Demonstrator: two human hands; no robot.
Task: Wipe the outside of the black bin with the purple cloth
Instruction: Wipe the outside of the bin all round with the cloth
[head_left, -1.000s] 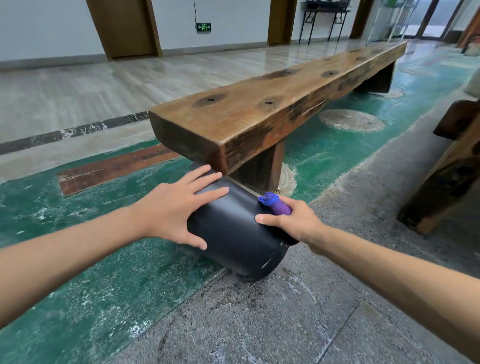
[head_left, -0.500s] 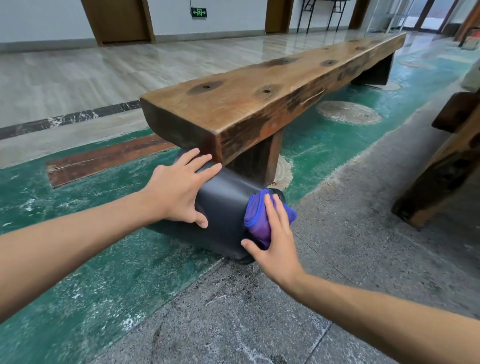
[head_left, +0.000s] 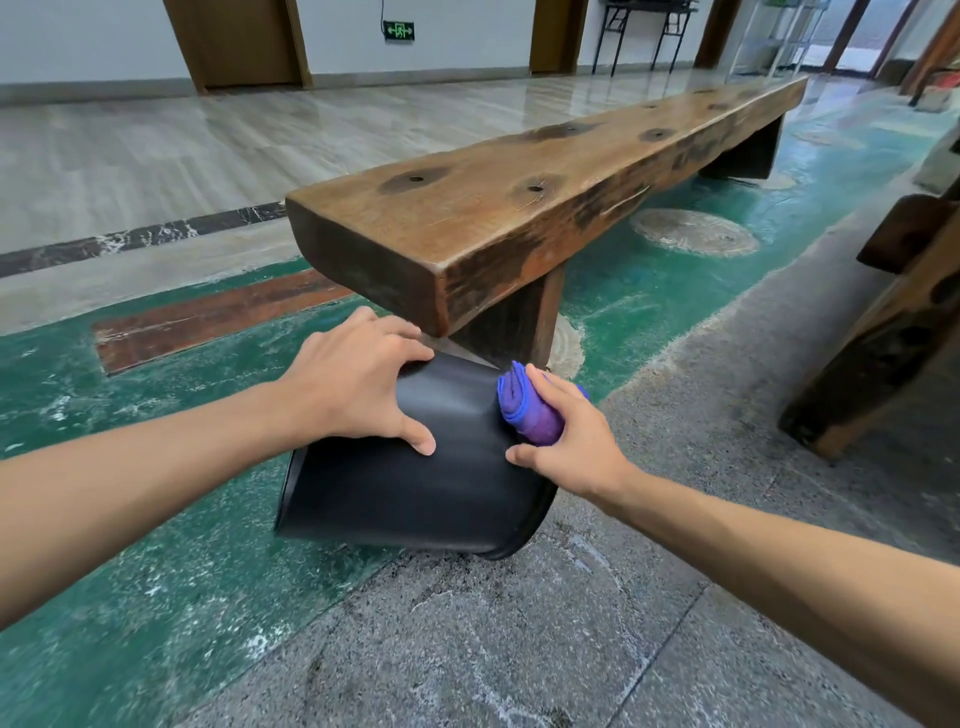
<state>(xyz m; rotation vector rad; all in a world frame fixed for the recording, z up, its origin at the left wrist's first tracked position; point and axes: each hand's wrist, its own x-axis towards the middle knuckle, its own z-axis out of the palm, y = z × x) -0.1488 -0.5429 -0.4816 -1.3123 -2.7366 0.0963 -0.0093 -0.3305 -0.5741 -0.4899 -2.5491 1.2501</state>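
The black bin (head_left: 405, 499) lies on its side on the floor, just in front of the bench's near end. Its rimmed mouth faces right and its base faces left. My left hand (head_left: 358, 389) presses down on the upper wall of the bin, fingers spread over its far side and thumb toward me. My right hand (head_left: 566, 436) holds the folded purple cloth (head_left: 524, 410) against the bin's upper wall close to the rim. The bin's inside and underside are hidden.
A long, thick wooden bench (head_left: 519, 208) runs away to the upper right, its near end overhanging the bin. Its leg (head_left: 514, 322) stands right behind the bin. A second piece of wooden furniture (head_left: 883, 332) stands at the right. The floor is green paint and grey stone.
The bin has rolled toward me and now shows more of its side. My right hand with the cloth moved from the bin's rim end up onto its upper wall. My left hand stayed on top.
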